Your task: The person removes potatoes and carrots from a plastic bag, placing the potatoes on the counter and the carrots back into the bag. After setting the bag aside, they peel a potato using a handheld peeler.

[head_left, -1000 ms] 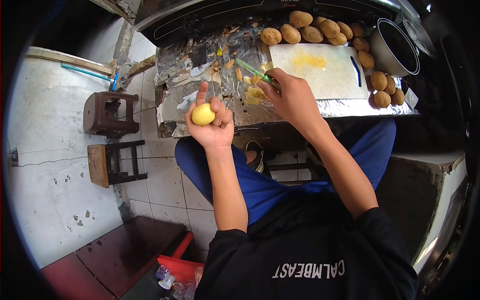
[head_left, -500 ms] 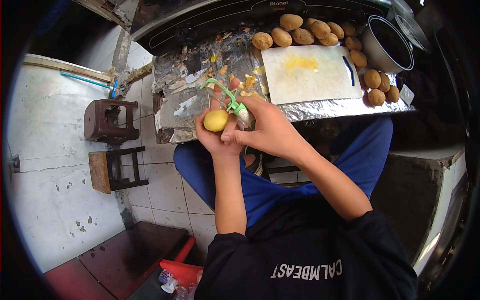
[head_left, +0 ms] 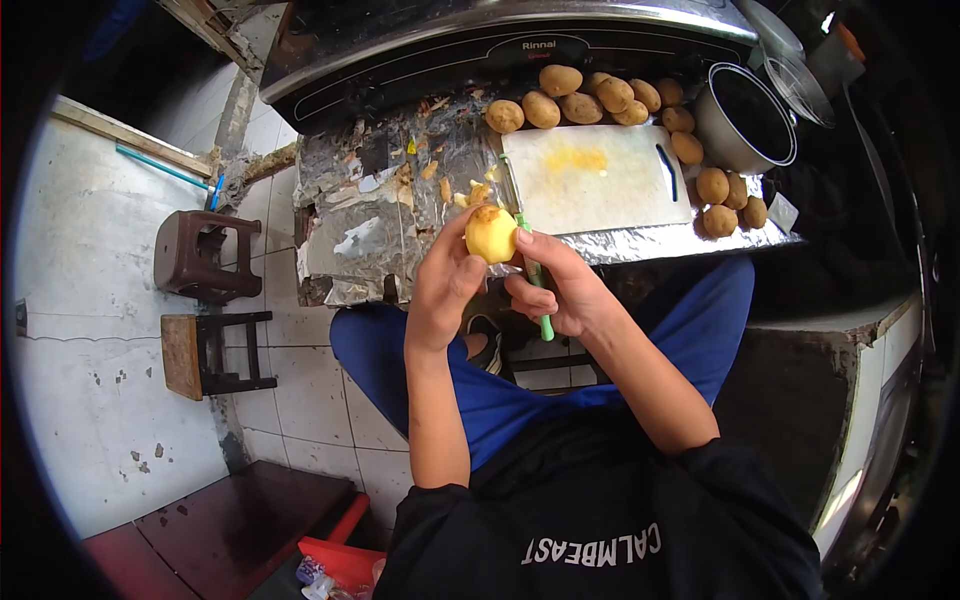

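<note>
My left hand (head_left: 441, 290) is closed around a mostly peeled potato (head_left: 491, 236), yellow with a brown patch of skin at its top. In my right hand (head_left: 562, 285) is a green peeler (head_left: 546, 325), its handle pointing down toward me and its head up beside the potato. My right thumb rests at the potato's right side. Both hands are over the near edge of the foil-covered counter (head_left: 350, 270). Peel scraps (head_left: 470, 192) lie just beyond the potato.
A white cutting board (head_left: 600, 195) with a yellow stain lies right of the hands. Several unpeeled potatoes (head_left: 582, 108) line its far and right sides. A pot (head_left: 740, 125) stands at the right back. Two stools (head_left: 210, 255) are on the floor at left.
The potato has turned, bringing its brown patch into sight, and is held up higher. My right hand has swung the peeler from across my left fingers to upright at the potato's right.
</note>
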Tool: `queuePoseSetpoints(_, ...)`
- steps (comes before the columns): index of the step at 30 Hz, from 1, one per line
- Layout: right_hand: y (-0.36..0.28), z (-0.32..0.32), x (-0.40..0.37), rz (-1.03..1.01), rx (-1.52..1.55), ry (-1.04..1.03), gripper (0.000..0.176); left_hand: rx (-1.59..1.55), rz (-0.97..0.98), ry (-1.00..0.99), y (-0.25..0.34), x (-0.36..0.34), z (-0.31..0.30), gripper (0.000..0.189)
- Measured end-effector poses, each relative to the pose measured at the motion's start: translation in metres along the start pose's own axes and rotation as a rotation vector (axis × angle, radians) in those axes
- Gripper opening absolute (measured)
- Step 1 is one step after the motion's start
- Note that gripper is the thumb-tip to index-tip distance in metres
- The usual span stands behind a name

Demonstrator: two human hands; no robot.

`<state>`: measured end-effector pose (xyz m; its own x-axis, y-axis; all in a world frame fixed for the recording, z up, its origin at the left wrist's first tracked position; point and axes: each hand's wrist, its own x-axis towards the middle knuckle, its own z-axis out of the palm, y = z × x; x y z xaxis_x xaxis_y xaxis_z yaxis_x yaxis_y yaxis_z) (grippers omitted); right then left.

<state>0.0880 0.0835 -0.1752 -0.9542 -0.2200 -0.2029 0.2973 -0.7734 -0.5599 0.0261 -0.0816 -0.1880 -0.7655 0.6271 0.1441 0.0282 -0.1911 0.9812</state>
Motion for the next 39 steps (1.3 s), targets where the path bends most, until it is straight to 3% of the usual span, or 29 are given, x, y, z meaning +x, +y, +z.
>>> queuePoseSetpoints(3,0.004,-0.015,-0.005,0.047,0.171,-0.168,0.037,0.007,0.128,0.061,0.002,0.005,0.024,0.061)
queuePoseSetpoints(8,-0.005,-0.016,-0.023,-0.004,-0.028,-0.154,0.035,0.218,0.171,0.069,0.014,-0.004,0.037,0.052)
queuePoseSetpoints(11,-0.015,-0.003,-0.033,-0.067,-0.353,0.098,0.031,0.092,0.189,0.133,0.016,-0.005,0.049,0.048)
queuePoseSetpoints(12,-0.015,-0.002,-0.036,-0.060,-0.356,0.094,0.031,0.092,0.190,0.142,0.014,-0.007,0.049,0.048)
queuePoseSetpoints(15,-0.015,-0.003,-0.052,-0.274,-0.908,0.343,0.027,-0.066,-0.011,0.192,0.016,-0.013,0.052,0.044)
queuePoseSetpoints(16,-0.018,-0.002,-0.057,-0.265,-0.911,0.338,0.027,-0.069,-0.013,0.201,0.014,-0.017,0.051,0.044)
queuePoseSetpoints(18,-0.029,0.001,-0.064,-0.551,-1.448,0.199,0.023,-0.192,-0.154,0.129,0.010,-0.022,0.047,0.043)
queuePoseSetpoints(19,-0.032,0.001,-0.065,-0.674,-1.574,0.157,0.023,-0.178,-0.149,0.158,0.008,-0.022,0.052,0.039)
queuePoseSetpoints(23,-0.039,0.000,-0.068,-0.806,-1.821,0.050,0.021,-0.208,-0.180,0.155,0.014,-0.025,0.055,0.035)
queuePoseSetpoints(31,-0.034,0.004,-0.063,-0.801,-1.817,0.039,0.020,0.053,-0.136,0.203,0.018,-0.033,0.063,0.023)
queuePoseSetpoints(39,-0.032,0.008,-0.055,-0.790,-1.703,0.034,0.018,-0.097,-0.054,0.276,0.018,-0.032,0.057,0.022)
